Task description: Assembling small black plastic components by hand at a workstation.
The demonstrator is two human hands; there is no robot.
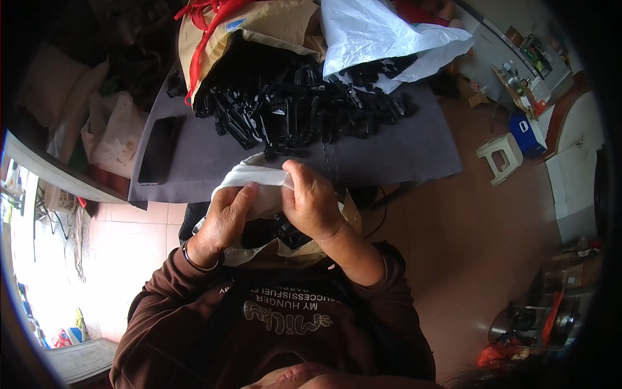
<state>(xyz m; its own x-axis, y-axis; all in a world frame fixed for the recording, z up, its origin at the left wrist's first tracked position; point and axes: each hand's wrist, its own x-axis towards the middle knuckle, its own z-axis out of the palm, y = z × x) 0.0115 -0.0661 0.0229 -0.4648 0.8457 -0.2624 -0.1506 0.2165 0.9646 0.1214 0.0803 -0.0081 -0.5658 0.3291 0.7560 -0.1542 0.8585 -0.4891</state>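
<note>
A sack with a white upper edge (251, 176) stands on my lap against the table's near edge. Its tan lower part shows below, and black parts (283, 228) lie inside its mouth. My left hand (223, 219) is closed on the white edge, thumb on top. Across from it, my right hand (311, 200) pinches the same edge, so the white material is stretched between the two hands. Just beyond the hands, a heap of small black plastic parts (285, 120) is spread over the grey-covered table (414, 146).
A tan sack (275, 19) with a red ribbon (199, 39) and a white sack (363, 35) lie open at the heap's far side. A black phone (157, 149) rests at the table's left. On the floor to the right stand a white stool (500, 157) and a blue box (526, 133).
</note>
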